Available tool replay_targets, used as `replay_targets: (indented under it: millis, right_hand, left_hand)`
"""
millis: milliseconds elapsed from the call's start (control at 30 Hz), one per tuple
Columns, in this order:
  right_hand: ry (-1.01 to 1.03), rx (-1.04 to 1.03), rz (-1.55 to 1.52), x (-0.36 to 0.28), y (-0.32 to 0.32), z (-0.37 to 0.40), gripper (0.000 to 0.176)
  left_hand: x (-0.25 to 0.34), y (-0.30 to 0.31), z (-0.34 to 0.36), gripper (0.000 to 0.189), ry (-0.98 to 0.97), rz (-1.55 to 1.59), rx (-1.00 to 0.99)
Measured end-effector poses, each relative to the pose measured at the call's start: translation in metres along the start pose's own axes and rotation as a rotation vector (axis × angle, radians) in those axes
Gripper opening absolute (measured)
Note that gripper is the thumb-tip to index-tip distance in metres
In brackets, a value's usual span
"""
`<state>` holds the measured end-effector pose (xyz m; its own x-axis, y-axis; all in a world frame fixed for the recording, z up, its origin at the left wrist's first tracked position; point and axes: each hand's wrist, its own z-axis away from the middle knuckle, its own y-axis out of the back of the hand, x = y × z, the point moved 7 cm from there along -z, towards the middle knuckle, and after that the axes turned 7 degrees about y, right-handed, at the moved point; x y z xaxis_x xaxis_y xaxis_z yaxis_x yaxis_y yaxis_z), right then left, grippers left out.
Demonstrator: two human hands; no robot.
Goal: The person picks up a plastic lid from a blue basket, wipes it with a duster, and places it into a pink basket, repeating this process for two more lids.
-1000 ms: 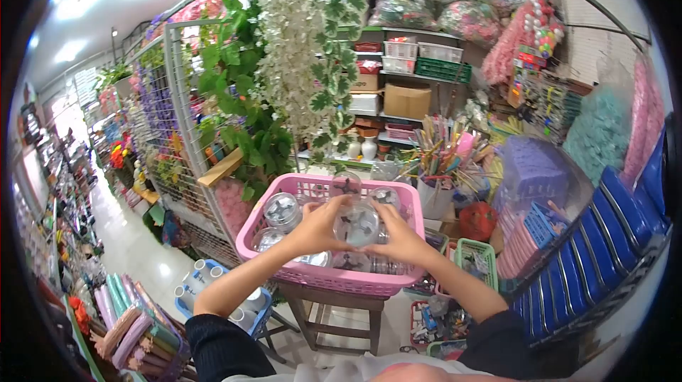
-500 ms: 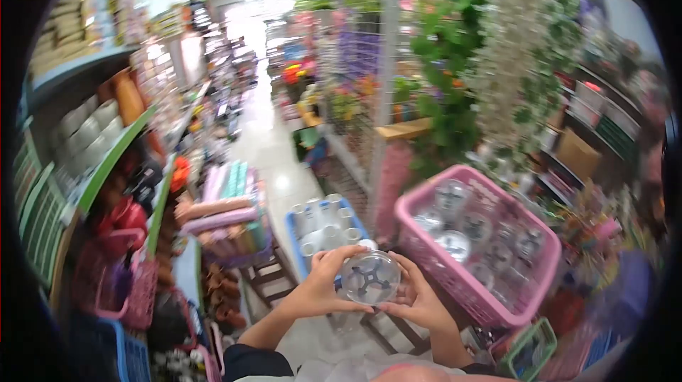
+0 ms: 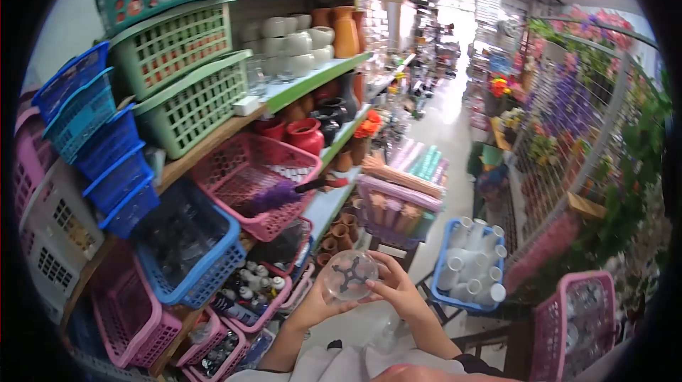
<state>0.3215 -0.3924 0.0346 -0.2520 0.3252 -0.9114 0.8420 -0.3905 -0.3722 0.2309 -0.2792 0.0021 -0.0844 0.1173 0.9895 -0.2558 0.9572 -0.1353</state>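
Note:
In front of my body I hold a clear round container (image 3: 350, 275) with a dark, branching cross-shaped piece showing on its face. My left hand (image 3: 317, 305) is wrapped around its left and lower side, the fingers partly hidden behind it. On the other side, my right hand (image 3: 395, 284) grips its right edge, thumb toward the front. Past my hands, to the right, a blue basket (image 3: 435, 268) holds several white cups (image 3: 469, 268). A pink basket (image 3: 553, 322) filled with similar clear items stands at the lower right.
Shelves on the left carry a pink basket holding a purple duster (image 3: 273, 197), a blue basket (image 3: 224, 258) and stacked green baskets (image 3: 186, 91). Rolled goods (image 3: 401, 190) stand ahead beside a floor aisle (image 3: 444, 126). A wire rack (image 3: 568, 140) with flowers lines the right.
My view has swung left, bringing the stacked baskets and shelves into sight, while the pink basket of clear items shifted to the lower right edge. Both hands still hold the round container.

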Motion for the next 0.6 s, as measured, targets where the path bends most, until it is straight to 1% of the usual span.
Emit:
replay_targets:
  millis: [33, 67, 133, 167, 200, 233, 300, 367, 433, 467, 500, 567, 600]
  right_hand:
    - [-0.008, -0.049, 0.028, 0.005, -0.013, -0.014, 0.056]
    - [-0.016, -0.103, 0.013, 0.012, -0.025, -0.026, 0.056]
    - [-0.033, -0.186, -0.006, 0.030, -0.047, -0.050, 0.056]
    - [-0.009, -0.253, 0.015, 0.039, -0.059, -0.061, 0.055]
    - [0.015, -0.318, 0.036, 0.047, -0.070, -0.071, 0.054]
    - [0.010, -0.343, 0.030, 0.055, -0.078, -0.083, 0.054]
    - [0.028, -0.464, 0.157, 0.064, -0.100, -0.102, 0.050]
    - [0.305, -0.473, 0.632, 0.042, -0.117, -0.124, 0.043]
    - [0.510, -0.457, 0.864, 0.030, -0.133, -0.146, 0.041]
    - [0.654, -0.441, 0.965, 0.023, -0.142, -0.157, 0.041]
    - [0.662, -0.458, 1.037, 0.015, -0.151, -0.165, 0.040]
    - [0.752, -0.468, 1.287, 0.009, -0.162, -0.186, 0.043]
    - [0.840, -0.420, 1.449, 0.011, -0.163, -0.198, 0.046]
  left_hand:
    - [-0.006, 0.011, 0.007, 0.098, 0.074, 0.213, -0.034]
    - [-0.007, 0.025, 0.015, 0.098, 0.063, 0.208, -0.003]
    - [-0.011, 0.055, 0.031, 0.073, 0.052, 0.505, 0.093]
    - [-0.012, 0.070, 0.038, 0.061, 0.041, 0.655, 0.137]
    - [-0.002, 0.079, 0.043, 0.050, 0.005, 0.648, 0.123]
    - [-0.001, 0.089, 0.048, 0.050, -0.009, 0.645, 0.145]
    - [-0.003, 0.116, 0.060, 0.044, -0.064, 0.620, 0.318]
    - [-0.003, 0.135, 0.072, 0.042, -0.092, 0.633, 0.339]
    - [-0.003, 0.153, 0.083, 0.040, -0.123, 0.667, 0.414]
    - [-0.006, 0.162, 0.087, 0.039, -0.121, 0.654, 0.458]
    - [-0.005, 0.168, 0.090, 0.039, -0.131, 0.651, 0.466]
    - [-0.004, 0.177, 0.096, 0.038, -0.138, 0.652, 0.461]
    - [-0.007, 0.181, 0.097, 0.039, -0.136, 0.655, 0.448]
